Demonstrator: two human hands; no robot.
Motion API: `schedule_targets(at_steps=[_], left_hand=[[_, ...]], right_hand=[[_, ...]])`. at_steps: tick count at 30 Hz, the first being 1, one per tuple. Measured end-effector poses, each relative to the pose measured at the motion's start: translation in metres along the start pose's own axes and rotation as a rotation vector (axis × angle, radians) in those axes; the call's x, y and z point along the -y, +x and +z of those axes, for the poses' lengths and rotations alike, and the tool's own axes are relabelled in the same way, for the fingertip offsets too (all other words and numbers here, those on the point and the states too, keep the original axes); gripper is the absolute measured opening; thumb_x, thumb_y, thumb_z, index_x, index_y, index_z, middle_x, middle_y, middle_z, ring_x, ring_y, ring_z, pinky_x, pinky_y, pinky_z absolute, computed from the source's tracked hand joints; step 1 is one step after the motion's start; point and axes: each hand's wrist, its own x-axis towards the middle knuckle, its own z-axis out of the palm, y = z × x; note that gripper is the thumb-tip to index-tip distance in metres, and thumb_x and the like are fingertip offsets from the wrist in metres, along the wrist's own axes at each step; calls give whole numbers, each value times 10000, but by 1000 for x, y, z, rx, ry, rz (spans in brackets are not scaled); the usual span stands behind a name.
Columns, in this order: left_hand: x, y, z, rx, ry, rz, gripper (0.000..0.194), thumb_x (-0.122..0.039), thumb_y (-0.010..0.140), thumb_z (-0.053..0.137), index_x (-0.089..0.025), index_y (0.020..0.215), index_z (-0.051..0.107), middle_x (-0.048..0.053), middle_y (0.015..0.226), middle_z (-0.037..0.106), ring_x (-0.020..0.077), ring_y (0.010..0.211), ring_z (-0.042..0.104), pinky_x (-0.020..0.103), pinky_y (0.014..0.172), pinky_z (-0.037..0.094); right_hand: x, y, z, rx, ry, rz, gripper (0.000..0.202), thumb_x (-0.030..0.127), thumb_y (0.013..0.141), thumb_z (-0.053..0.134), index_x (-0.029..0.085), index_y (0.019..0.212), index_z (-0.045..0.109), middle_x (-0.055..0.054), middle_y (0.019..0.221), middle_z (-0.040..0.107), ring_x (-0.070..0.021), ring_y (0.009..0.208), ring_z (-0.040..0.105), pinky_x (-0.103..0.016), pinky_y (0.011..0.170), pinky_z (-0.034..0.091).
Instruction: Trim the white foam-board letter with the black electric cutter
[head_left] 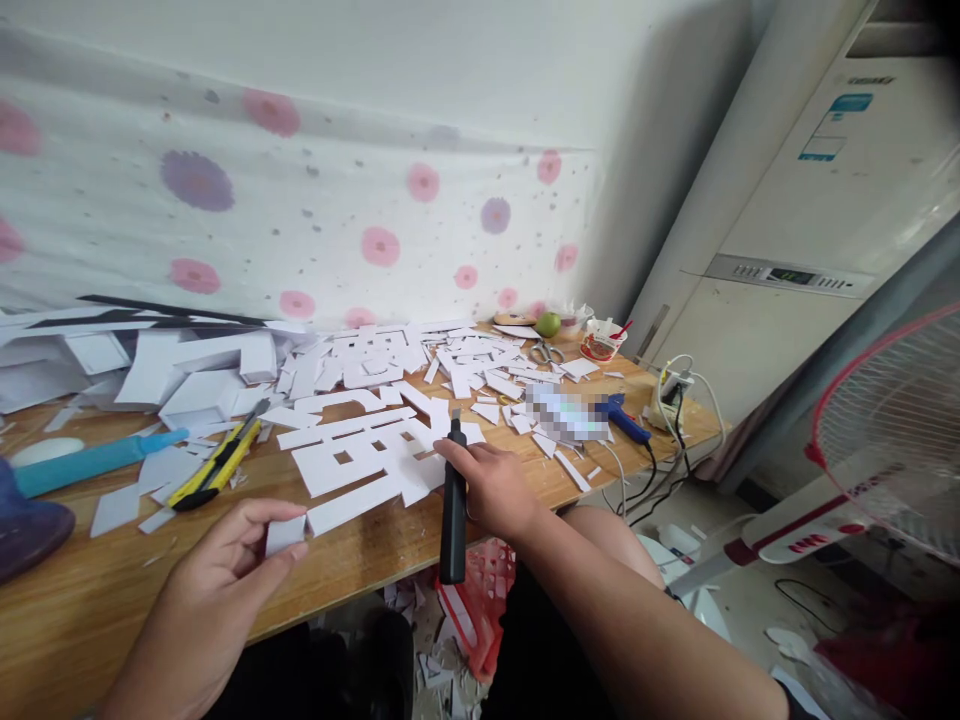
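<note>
Wooden table (360,560) is covered with white foam-board cutouts (360,450), near its front edge. The left hand (217,580) pinches a small white piece (285,533) above the edge, while the right hand (495,485) wraps around a black utility knife (453,500), blade up, away from fingers.

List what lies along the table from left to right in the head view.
Blue tool handle → yellow utility knife → left hand → black utility knife → scissors → blue glue gun → power strip.
</note>
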Motion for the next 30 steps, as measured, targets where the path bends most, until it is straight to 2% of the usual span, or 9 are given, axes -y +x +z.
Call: schedule_targets(at_steps=[3, 8, 14, 22, 30], left_hand=[[-4, -3, 3, 72, -11, 66, 305, -421, 671, 801, -256, 894, 674, 10, 755, 710, 206, 662, 646, 269, 581, 492], [-4, -8, 6, 80, 42, 61, 248, -348, 745, 706, -220, 952, 659, 34, 846, 722, 194, 727, 655, 276, 643, 484], [3, -9, 1, 59, 81, 136, 220, -238, 746, 701, -240, 966, 696, 45, 1051, 744, 226, 974, 672, 335, 876, 491], [9, -2, 2, 115, -114, 35, 150, -250, 771, 704, -231, 914, 663, 38, 953, 754, 165, 805, 670, 251, 677, 489], [6, -2, 0, 158, -280, -54, 237, -190, 725, 793, -234, 929, 682, -10, 861, 710, 119, 760, 629, 205, 688, 478]], right_hand=[[0, -5, 1, -50, 18, -16, 482, 215, 879, 613, 191, 1361, 615, -98, 877, 754, -241, 784, 703, -309, 671, 512], [-5, -9, 6, -139, 70, -55, 463, 152, 871, 582, 171, 1332, 623, -102, 895, 761, -243, 784, 717, -321, 664, 556], [-6, -10, 7, -168, 70, -76, 472, 139, 873, 565, 183, 1340, 618, -96, 894, 764, -251, 768, 723, -333, 631, 571], [-4, -10, 8, -175, 51, -73, 425, 199, 906, 577, 171, 1329, 612, -103, 901, 764, -246, 719, 719, -330, 593, 550], [0, -7, 6, -193, 21, -64, 369, 259, 942, 579, 187, 1303, 612, -88, 888, 771, -232, 692, 718, -317, 572, 524]])
